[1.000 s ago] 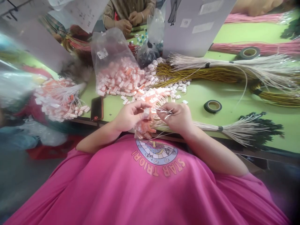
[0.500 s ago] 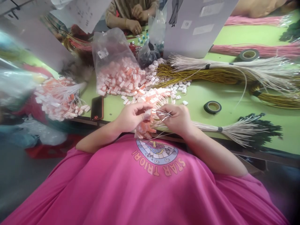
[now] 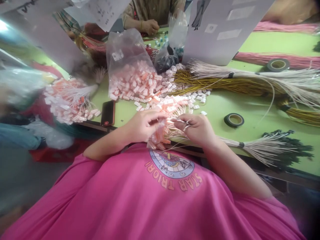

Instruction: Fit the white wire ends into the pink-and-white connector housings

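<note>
My left hand (image 3: pixel 147 125) is closed, with thumb and fingertips pinched on a small pale connector that is blurred. Just right of it, my right hand (image 3: pixel 196 128) is closed on several thin wires, whose bare-looking ends stick out between the fingers. Below and between the hands lie white and orange connectors (image 3: pixel 158 138) with pale wires attached. Behind the hands a heap of loose connectors (image 3: pixel 140 81) spills from a clear plastic bag (image 3: pixel 128 43). The bundle of white wires (image 3: pixel 225 141) runs out to the right from beneath my right wrist.
A phone (image 3: pixel 108 113) lies left of my hands, beside a pile of wired connectors (image 3: pixel 67 103). Black tape rolls (image 3: pixel 234 120) and white and yellow wire bundles (image 3: pixel 245 83) are at the right. Upright panels (image 3: pixel 212 33) stand behind; another person's hand (image 3: pixel 150 27) is across the table.
The whole view has shifted, so the table things appear further right. My right hand's fingers have loosened and changed position around the wires. The person opposite has moved one hand away from the other.
</note>
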`<state>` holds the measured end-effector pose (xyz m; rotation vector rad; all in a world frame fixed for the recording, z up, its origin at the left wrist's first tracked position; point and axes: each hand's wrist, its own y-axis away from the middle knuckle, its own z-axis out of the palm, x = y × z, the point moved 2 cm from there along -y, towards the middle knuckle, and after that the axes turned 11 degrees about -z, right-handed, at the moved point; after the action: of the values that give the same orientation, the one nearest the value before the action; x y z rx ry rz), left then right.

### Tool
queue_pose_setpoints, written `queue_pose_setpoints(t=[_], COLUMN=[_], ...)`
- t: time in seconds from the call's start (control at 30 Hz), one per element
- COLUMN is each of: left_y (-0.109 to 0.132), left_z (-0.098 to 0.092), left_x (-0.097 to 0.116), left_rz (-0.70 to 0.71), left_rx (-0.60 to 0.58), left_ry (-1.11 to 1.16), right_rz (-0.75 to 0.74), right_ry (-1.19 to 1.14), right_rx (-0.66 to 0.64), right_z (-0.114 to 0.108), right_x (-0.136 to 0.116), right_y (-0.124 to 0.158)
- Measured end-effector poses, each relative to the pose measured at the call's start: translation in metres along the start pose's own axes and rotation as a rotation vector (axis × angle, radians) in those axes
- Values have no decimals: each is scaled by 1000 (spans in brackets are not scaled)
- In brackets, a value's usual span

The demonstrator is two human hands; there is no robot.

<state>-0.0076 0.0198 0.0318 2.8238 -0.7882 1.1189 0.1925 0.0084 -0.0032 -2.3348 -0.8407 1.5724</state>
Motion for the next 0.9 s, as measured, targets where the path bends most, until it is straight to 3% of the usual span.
queue_pose_setpoints(t=[0.07,0.17,0.3,0.47,0.6,0.73,0.83,0.9], left_y=[-8,-18,-20,-19,-22,-16,-2,6], left_z=[-14,-27,-13,4,-2,-15,-14,-6], left_x=[-26,-78,-133,-150,-140,-90,-38,-11], left_rz=[-28,-265,-565,-580,-583,-471,-411,-415], left_rx=[99,295,43,51,80,201,89,-64], left_ry=[-98,-372,-498,-383,-302,-104,328,524], right_rz=[-59,-47,94,125,121,111,94,65], right_ry=[6,3,-28,-71,-16,-9,1,15], right_rx=[83,223,262,221,204,167,181,187], right_z=[-3,-4,-1,0,-1,2,2,3], right_x=[3,8,10,4,1,0,-1,-3], right_y=[-1,-2,0,3,3,3,4,5])
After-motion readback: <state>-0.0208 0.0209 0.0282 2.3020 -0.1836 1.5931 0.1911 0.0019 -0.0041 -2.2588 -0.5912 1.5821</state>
